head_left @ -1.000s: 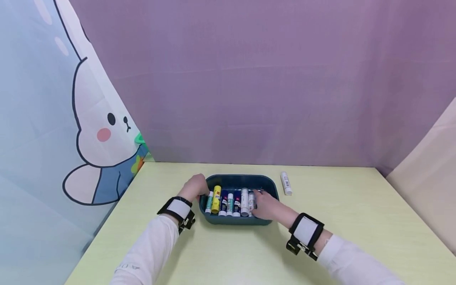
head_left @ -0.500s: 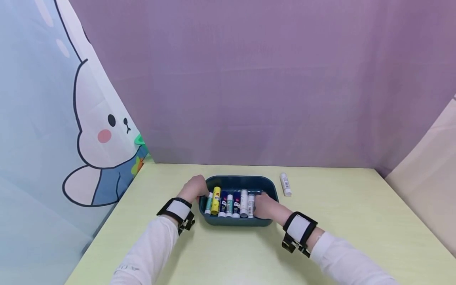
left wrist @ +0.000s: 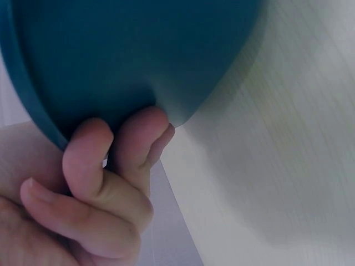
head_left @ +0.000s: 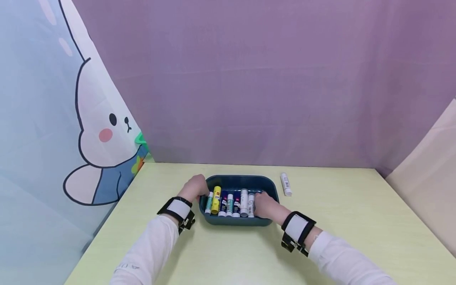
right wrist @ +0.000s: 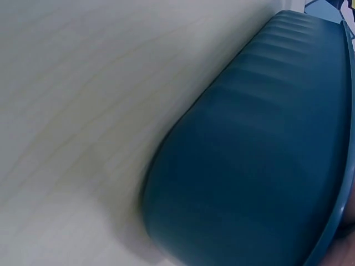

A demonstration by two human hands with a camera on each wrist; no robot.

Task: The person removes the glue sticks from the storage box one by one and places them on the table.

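A dark teal plastic box (head_left: 236, 221) stands on the table, with several glue sticks lying side by side in it, among them a yellow one (head_left: 215, 200) and a white one (head_left: 244, 202). My left hand (head_left: 195, 187) grips the box's rim at its left end; in the left wrist view its curled fingers (left wrist: 89, 158) press the outer wall. My right hand (head_left: 265, 205) reaches over the right side into the box, beside the rightmost white glue stick (head_left: 251, 206). Its fingertips are hidden, and I cannot tell whether they hold anything.
Another white glue stick (head_left: 286, 184) lies on the table (head_left: 342, 213), to the right of the box. A purple cloth (head_left: 263, 87) hangs behind the table's back edge. At the left is a light blue cloth with a cartoon rabbit (head_left: 103, 118).
My right hand has shifted slightly to the right and drawn its fingers in, uncovering the rightmost glue stick in the box. The left hand keeps its place on the rim.
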